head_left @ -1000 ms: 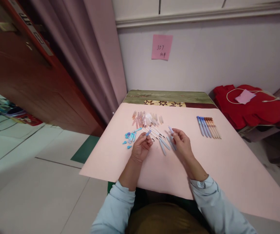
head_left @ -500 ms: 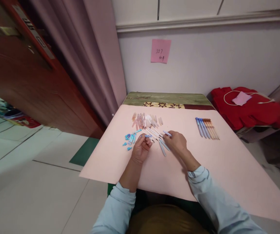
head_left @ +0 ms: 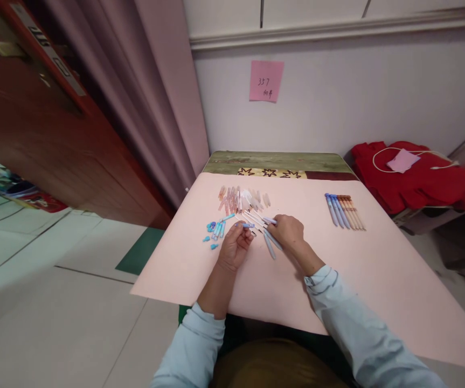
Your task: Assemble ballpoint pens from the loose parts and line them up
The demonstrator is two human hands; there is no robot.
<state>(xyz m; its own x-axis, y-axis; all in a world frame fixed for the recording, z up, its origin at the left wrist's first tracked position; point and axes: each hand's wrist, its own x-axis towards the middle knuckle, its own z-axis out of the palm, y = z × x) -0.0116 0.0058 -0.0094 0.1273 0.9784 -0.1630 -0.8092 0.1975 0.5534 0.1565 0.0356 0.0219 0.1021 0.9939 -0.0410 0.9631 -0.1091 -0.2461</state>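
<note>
My left hand (head_left: pixel 235 247) is closed in a pinch on a small blue pen part (head_left: pixel 248 225) just above a pink sheet (head_left: pixel 337 269) covering the table. My right hand (head_left: pixel 289 231) is curled round a blue pen barrel (head_left: pixel 270 220) whose tip points left toward the left hand. Between and beyond the hands lie loose white refills and blue barrels (head_left: pixel 270 245). Small blue caps (head_left: pixel 214 229) lie left of my left hand. A heap of clear and orange pen parts (head_left: pixel 240 198) sits farther back.
A row of assembled blue and orange pens (head_left: pixel 343 211) lies at the right of the sheet. Red cloth with a white cord (head_left: pixel 414 178) sits on a stand to the right. A pink note (head_left: pixel 266 81) hangs on the wall; a curtain and wooden door stand to the left.
My right hand has moved left with the blue barrel, from right of the loose parts toward my left hand. The left hand stayed nearly in place, still pinching its small blue part.
</note>
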